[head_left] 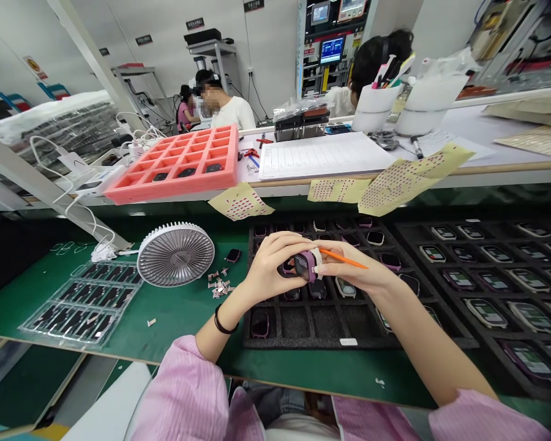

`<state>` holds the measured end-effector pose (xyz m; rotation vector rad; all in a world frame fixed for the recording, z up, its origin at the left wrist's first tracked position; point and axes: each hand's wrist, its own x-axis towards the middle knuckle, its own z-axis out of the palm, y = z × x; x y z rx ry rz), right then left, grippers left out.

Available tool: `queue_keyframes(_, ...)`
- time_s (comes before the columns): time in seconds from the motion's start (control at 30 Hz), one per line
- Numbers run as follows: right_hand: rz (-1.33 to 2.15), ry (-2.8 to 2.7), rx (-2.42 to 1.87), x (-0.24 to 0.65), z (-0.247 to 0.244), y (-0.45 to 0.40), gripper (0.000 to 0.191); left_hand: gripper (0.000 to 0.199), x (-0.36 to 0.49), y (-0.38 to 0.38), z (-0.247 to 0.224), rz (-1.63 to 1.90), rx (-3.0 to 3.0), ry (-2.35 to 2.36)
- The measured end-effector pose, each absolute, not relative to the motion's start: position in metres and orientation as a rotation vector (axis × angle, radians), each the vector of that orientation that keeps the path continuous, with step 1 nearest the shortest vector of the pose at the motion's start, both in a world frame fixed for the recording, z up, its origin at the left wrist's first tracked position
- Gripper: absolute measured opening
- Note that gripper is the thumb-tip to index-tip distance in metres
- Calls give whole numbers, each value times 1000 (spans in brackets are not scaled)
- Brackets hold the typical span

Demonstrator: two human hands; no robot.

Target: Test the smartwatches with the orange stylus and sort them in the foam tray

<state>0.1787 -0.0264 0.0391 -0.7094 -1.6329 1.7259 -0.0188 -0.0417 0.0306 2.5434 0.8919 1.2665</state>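
Note:
Above a black foam tray (294, 323), my left hand (273, 264) grips a purple-framed watch (305, 266) by its edges, screen tilted toward the left. My right hand (349, 263) meets it from the other side, thumb and fingers closed at the watch's right edge beside a small white piece (318, 257). An orange stick (343, 258) is also in my right hand and points to the right. More watches sit in the tray's compartments below and behind my hands.
A round fan (176, 254) and small metal clips (219, 285) are left of the tray, with a clear plastic tray (85, 303) farther left. Another watch tray (463, 306) lies right. The shelf holds a red foam tray (179, 160) and white cups (377, 109). People sit beyond.

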Motion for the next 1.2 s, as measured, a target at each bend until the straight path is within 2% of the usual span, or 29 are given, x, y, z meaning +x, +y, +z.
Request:
queue_keyframes(0.5,1588,-1565,-771,170,34,-35,49,37,-17,-40,30,1311,2494,878)
queue_keyframes(0.67,1305,-1587,-779,178,39,-36,50,42,-22,-41,32,1388,2469,903)
queue_keyframes(0.8,1122,-1440,-564,191,40,-45,54,46,-25,-44,33,1359,2337,930)
queue_keyframes(0.97,856,-1520,-447,193,37,-55,45,46,-23,-46,31,1384,2290,984)
queue_keyframes(1.2,758,-1582,-485,191,38,-57,46,48,-21,-46,30,1398,2291,983)
